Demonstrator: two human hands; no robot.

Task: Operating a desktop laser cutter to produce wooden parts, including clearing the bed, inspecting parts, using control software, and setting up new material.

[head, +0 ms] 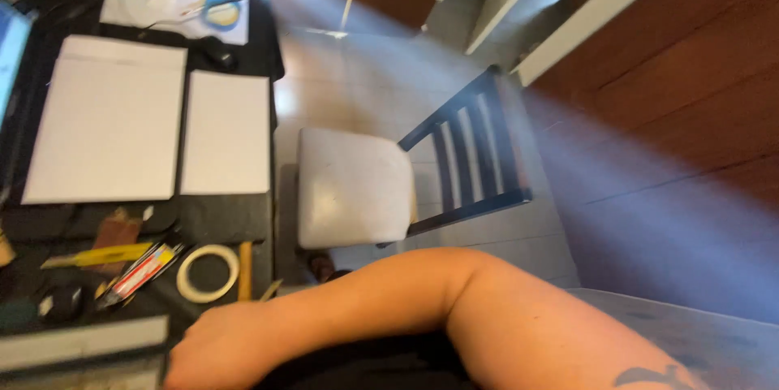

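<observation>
One bare arm crosses the near edge; which arm it is I can't tell. Its hand (pixel 213 349) rests on the dark counter (pixel 227 219), near left, fingers loosely curled, grip holding nothing that shows. Just beyond it lie a white tape roll (pixel 208 273) w/ a wooden stick (pixel 244 270) beside it, and a yellow utility knife (pixel 96 257) further left. Two white sheets (pixel 225 132) lie far left. Black slatted chair w/ white cushion (pixel 353 187) stands right of the counter.
</observation>
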